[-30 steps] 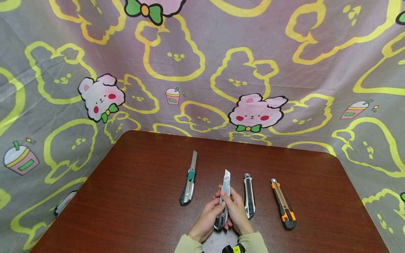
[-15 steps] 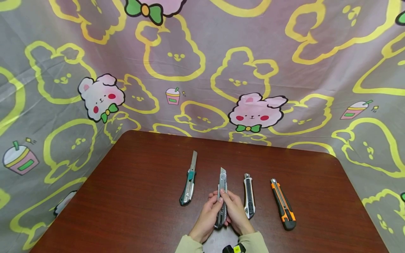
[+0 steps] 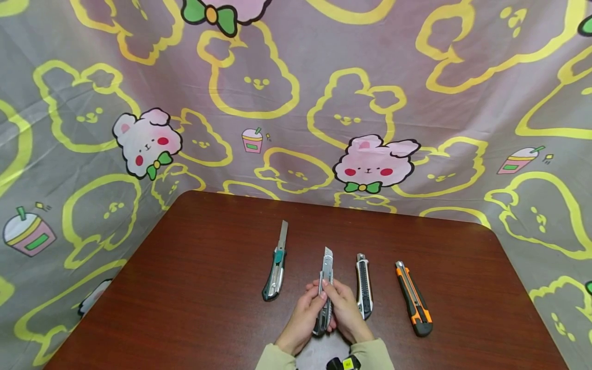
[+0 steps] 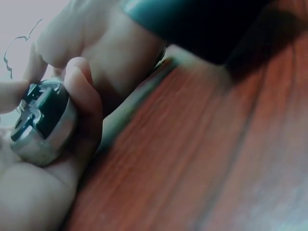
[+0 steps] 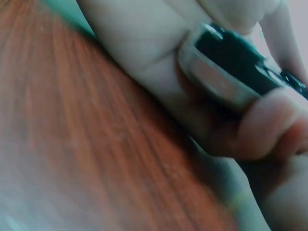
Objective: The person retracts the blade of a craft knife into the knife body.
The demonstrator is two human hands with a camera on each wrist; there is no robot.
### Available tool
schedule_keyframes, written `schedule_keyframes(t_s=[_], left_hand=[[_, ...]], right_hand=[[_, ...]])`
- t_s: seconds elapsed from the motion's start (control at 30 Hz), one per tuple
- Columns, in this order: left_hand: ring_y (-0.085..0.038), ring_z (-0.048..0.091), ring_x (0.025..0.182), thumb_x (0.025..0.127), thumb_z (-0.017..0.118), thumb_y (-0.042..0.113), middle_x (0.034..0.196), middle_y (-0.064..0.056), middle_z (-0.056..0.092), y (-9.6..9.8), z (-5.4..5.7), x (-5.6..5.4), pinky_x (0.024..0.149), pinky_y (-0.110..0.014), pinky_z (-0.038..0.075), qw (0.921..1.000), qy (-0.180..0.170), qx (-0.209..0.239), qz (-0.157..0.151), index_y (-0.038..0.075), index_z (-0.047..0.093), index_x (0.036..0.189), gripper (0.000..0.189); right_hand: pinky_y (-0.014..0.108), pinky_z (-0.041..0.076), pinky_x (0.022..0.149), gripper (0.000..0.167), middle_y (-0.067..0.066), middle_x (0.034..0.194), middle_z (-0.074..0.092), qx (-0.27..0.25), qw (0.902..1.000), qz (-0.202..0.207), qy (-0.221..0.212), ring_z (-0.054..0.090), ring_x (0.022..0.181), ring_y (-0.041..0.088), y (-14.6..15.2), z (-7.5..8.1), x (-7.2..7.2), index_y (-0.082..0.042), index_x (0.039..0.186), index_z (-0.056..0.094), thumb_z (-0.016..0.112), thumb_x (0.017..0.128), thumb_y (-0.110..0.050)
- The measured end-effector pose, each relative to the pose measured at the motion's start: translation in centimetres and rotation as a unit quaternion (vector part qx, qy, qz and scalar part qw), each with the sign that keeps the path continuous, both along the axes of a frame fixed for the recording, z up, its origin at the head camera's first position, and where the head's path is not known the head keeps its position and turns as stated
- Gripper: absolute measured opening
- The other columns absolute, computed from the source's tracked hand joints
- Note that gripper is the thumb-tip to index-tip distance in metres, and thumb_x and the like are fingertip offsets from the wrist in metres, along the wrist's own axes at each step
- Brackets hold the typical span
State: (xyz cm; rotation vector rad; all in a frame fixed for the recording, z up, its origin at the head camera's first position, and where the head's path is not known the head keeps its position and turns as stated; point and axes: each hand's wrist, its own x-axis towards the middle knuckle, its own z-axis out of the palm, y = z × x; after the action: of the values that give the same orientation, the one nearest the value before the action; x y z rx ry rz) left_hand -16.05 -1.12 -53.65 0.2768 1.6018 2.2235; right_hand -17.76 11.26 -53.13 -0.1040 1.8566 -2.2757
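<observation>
A silver and black utility knife (image 3: 328, 264) is held in both hands near the front middle of the table, its slanted metal tip pointing away from me. My left hand (image 3: 301, 317) grips it from the left, and my right hand (image 3: 347, 310) from the right. Both thumbs lie on its upper face. Fingers wrap beneath and partly hide the handle. In the left wrist view, the dark butt end of the knife (image 4: 45, 115) shows between curled fingers. The right wrist view has the same knife's handle (image 5: 231, 62) close up, blurred.
On the brown table (image 3: 194, 288) lie a teal and silver utility knife (image 3: 276, 267) with its blade out, left of the hands, a white and black one (image 3: 364, 288) just right of them, and an orange and black one (image 3: 413, 300) farther right. A patterned cloth (image 3: 287, 103) stands behind.
The held knife's tip has swung a little to the left, then slightly back right. Both hands keep their grip and have barely moved. The other knives lie as before.
</observation>
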Motion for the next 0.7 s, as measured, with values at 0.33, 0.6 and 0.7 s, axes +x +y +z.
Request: schedule_keyframes(t_s=[0.33,0.6,0.7], left_hand=[[-0.008,0.056,0.056,0.103,0.042,0.024,0.070,-0.006,0.056,-0.43,-0.03,-0.12,0.054,-0.022,0.051,0.9994,0.018,-0.005,-0.029,-0.008,0.041,0.131,0.042],[-0.007,0.057,0.056,0.103,0.042,0.019,0.073,-0.011,0.056,-0.56,0.08,-0.09,0.055,-0.022,0.052,0.9988,0.033,0.004,-0.037,-0.011,0.040,0.129,0.040],[-0.008,0.057,0.056,0.102,0.042,0.018,0.074,-0.020,0.055,-0.55,0.09,-0.07,0.054,-0.022,0.052,0.9986,0.038,0.001,-0.036,-0.011,0.040,0.128,0.039]], right_hand=[[0.021,0.053,0.085,0.044,0.000,0.106,0.072,-0.029,0.9968,0.056,0.048,0.066,0.095,0.008,0.56,0.06,0.04,0.023,0.120,0.047,0.044,0.103,-0.017],[0.021,0.052,0.086,0.042,-0.001,0.108,0.071,-0.043,0.9950,0.070,0.058,0.065,0.096,0.008,0.54,0.09,0.00,0.023,0.121,0.047,0.043,0.103,-0.014],[0.021,0.052,0.087,0.042,-0.001,0.109,0.071,-0.049,0.9941,0.075,0.060,0.065,0.098,0.008,0.56,0.09,0.02,0.024,0.122,0.045,0.043,0.102,-0.014]])
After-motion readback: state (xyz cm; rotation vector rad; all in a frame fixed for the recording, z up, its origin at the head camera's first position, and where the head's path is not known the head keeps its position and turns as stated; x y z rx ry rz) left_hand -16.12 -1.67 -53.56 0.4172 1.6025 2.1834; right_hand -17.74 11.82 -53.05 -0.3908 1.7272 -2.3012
